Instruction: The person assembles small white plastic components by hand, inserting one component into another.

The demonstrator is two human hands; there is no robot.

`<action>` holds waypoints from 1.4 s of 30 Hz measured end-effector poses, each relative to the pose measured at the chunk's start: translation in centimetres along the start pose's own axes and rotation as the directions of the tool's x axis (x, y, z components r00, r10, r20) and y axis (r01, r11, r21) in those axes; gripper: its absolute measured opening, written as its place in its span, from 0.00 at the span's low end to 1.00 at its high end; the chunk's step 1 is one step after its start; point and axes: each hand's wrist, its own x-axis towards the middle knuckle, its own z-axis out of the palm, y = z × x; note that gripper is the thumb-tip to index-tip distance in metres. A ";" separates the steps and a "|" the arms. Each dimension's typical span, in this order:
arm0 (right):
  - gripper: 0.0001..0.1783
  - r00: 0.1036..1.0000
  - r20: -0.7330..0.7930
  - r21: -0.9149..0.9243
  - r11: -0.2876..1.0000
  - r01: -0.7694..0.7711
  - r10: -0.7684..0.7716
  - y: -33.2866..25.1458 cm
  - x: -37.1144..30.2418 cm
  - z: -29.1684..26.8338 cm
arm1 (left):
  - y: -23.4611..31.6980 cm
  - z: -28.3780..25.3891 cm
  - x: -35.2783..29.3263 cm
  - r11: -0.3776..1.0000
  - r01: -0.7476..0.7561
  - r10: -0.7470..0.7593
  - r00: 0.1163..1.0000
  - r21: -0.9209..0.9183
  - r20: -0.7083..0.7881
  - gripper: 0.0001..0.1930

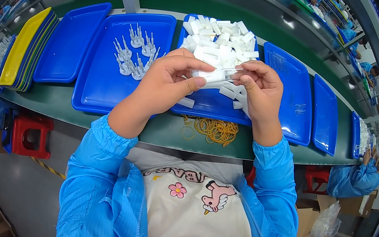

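My left hand (pixel 159 84) pinches a white plastic piece (pixel 212 76) between thumb and fingers, above a blue tray. From its right end a thin clear part (pixel 230 73) sticks out, and the fingertips of my right hand (pixel 263 85) close on that part. The two parts are in line, but my fingers hide much of where they meet. Behind my hands is a heap of loose white plastic pieces (pixel 223 41) in a blue tray (pixel 220 110). Beyond my left hand, several white round bases with upright pins (pixel 136 36) stand in another blue tray (pixel 96 94).
Yellow rubber bands (pixel 217 131) lie on the green table by its front edge. A blue tray (pixel 302 128) to the right holds a few thin clear pieces. Stacked trays (pixel 24 44) stand far left, near a red stool (pixel 30 135). Co-workers sit at both ends.
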 end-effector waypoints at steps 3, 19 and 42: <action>0.13 1.000 -0.001 0.034 0.999 0.012 -0.012 0.2 -0.1 0.0 | 0.1 0.2 0.1 0.999 -0.021 0.019 0.999 -0.041 -0.037 0.14; 0.14 0.981 0.045 -0.048 0.981 0.191 -0.189 0.0 -0.3 0.8 | 0.2 0.6 0.0 0.975 -0.122 0.121 0.992 -0.187 -0.015 0.14; 0.23 0.946 -0.106 -0.263 0.926 0.270 -0.306 0.3 -1.3 3.3 | -0.6 1.3 -0.3 0.949 -0.117 0.122 0.993 -0.294 -0.001 0.17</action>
